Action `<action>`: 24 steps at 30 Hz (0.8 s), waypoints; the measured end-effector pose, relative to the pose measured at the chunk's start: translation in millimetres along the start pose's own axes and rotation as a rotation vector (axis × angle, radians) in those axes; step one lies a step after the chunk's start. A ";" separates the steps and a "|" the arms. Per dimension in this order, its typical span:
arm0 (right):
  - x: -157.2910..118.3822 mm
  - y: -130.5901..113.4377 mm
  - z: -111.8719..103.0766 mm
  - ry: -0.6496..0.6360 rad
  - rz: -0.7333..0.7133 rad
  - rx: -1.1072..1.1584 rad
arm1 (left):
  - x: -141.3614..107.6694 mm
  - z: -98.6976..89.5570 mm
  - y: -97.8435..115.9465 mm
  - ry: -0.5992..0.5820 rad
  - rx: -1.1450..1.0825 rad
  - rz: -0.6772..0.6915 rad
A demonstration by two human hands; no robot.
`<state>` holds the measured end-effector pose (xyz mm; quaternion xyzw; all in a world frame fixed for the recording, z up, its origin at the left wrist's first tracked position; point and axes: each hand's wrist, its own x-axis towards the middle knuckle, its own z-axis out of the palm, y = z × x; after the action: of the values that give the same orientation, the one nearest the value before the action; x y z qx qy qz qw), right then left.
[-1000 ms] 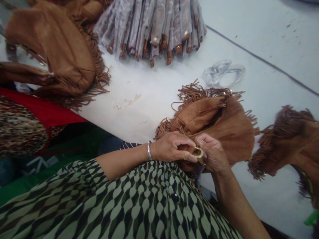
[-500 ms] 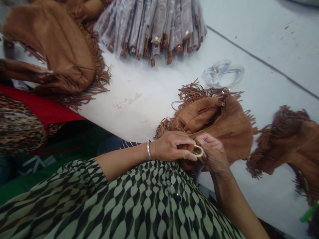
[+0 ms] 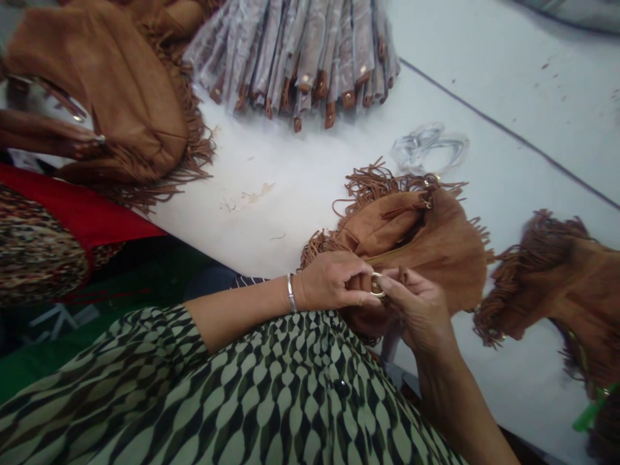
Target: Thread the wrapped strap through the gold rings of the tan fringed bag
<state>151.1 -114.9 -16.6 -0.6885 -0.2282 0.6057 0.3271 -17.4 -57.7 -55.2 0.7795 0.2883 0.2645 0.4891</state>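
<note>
A brown suede-like fringed bag (image 3: pixel 436 252) lies with its top gaping at the table's edge in front of me. My left hand (image 3: pixel 329 281), with a silver bangle on the wrist, pinches a brown tab of the bag that carries a gold metal ring (image 3: pixel 377 285). On the ring's other side, my right hand (image 3: pixel 421 303) has its thumb at the ring and grips a brown strap end (image 3: pixel 403 274). Clear plastic wrap (image 3: pixel 392 336) hangs below that hand. Most of the strap is hidden by my fingers.
Several plastic-wrapped straps (image 3: pixel 310 58) lie fanned at the back. Another fringed bag (image 3: pixel 557 284) rests at right, and a larger one (image 3: pixel 121 97) at left beside a person in a red apron (image 3: pixel 111 213). A clear plastic loop (image 3: pixel 431 147) lies behind my bag.
My right thumb has moved left onto the gold ring, and the ring has turned. The brown strap end now shows above my right fingers. My left hand keeps its pinch.
</note>
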 end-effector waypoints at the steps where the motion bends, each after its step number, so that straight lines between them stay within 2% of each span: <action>1: -3.3 -3.2 2.9 0.066 -0.099 -0.136 | -0.6 2.2 0.4 0.007 0.024 0.001; 4: -12.7 -11.1 8.4 0.210 -0.380 -0.529 | -3.3 6.4 1.6 0.072 0.036 0.007; 7: -19.5 -14.4 9.1 0.240 -0.515 -0.686 | -4.8 7.0 1.9 0.128 0.031 -0.007; 10: -21.5 -8.6 11.1 0.257 -0.493 -0.658 | -4.9 6.4 1.1 0.126 0.032 0.009; 14: -17.1 9.5 22.5 0.333 -0.323 -0.290 | -6.2 7.3 3.3 0.119 0.031 0.028; 17: -13.5 14.9 29.6 0.385 -0.301 -0.127 | -7.8 7.4 7.0 0.124 0.062 -0.010; 19: -12.6 9.9 28.3 0.382 -0.340 -0.206 | -8.1 5.9 8.0 0.094 0.090 -0.011; 24: -14.3 -16.4 13.3 0.260 -0.442 -0.607 | -4.6 -0.4 4.4 -0.038 0.269 0.061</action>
<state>137.0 -111.6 4.5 -0.7590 -0.4964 0.3335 0.2574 -20.1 -62.3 -51.6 0.8513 0.2881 0.2232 0.3774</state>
